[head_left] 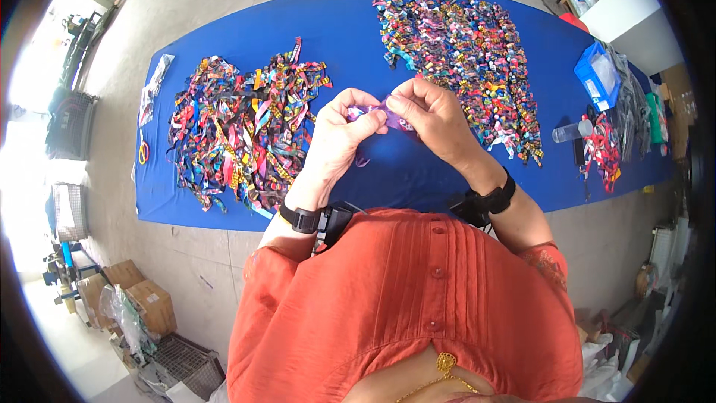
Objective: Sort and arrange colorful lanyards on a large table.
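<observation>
My left hand (335,130) and my right hand (436,123) meet over the middle of the table, thumbs and fingers pinching a purple patterned ribbon (394,119) stretched between them. A short end of it hangs below my left fingers. Part of the ribbon is hidden inside my grip, so I cannot tell whether it is folded or knotted. To the left lies a tangled heap of loose multicoloured ribbons (242,134). On the right, many small bunched ribbon pieces (473,60) are laid out in close rows, beside my right hand.
A blue cloth (298,26) covers the table. Orange-handled scissors (144,151) and a plastic bag (158,86) lie at its left edge. On the right are a blue bin (599,75), a clear cylindrical container (570,132) and red-pink straps (600,145). Cardboard boxes (149,306) stand on the floor.
</observation>
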Available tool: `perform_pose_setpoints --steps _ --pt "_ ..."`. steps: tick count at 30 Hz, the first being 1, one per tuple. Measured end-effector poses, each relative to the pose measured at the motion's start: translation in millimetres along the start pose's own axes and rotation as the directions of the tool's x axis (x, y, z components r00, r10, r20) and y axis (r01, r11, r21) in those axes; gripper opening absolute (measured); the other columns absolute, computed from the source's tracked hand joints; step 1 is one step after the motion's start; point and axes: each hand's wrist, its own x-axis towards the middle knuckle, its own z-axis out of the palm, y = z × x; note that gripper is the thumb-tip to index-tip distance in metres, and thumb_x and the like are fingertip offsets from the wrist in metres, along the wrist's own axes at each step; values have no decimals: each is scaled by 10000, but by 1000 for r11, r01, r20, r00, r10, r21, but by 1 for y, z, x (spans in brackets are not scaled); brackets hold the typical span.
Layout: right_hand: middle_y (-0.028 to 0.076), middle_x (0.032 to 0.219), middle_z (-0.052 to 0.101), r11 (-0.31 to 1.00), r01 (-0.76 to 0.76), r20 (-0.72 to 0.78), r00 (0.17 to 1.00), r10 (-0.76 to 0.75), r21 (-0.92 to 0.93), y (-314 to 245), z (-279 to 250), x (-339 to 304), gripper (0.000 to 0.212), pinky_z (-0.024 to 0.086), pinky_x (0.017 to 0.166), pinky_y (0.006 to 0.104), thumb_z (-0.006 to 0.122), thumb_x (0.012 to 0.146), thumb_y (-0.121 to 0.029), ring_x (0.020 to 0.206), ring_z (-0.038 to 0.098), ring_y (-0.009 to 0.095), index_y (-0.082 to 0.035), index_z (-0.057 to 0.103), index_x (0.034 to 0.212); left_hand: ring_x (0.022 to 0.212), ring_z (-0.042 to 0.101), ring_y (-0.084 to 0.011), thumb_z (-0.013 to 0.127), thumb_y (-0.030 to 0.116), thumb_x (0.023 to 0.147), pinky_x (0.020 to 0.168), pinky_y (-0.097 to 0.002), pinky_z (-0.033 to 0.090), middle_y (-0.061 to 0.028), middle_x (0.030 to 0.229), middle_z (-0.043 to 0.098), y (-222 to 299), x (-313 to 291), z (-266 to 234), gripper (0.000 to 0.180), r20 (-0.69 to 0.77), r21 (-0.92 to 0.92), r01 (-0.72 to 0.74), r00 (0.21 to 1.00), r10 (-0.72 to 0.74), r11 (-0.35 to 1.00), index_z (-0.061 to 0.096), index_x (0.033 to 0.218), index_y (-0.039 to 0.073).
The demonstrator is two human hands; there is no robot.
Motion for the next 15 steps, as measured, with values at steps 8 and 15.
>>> perform_pose_setpoints --steps 8,15 --pt "-5 788 666 979 -107 193 978 73 172 -3 -20 4 148 485 578 231 647 999 -173 676 591 57 -33 697 1001 728 676 -166 709 5 892 708 -300 580 -72 856 684 2 1 -5 115 26 -132 56 998 -53 990 636 980 -2" --pt "21 859 694 975 -175 229 963 140 138 -1 -25 -2 108 515 620 244 637 977 -75 727 626 72 -16 682 1056 729 683 -174 713 11 894 701 -309 591 -95 913 705 -5 4 -6 121 71 -149 108 993 -99 983 639 989 -1"
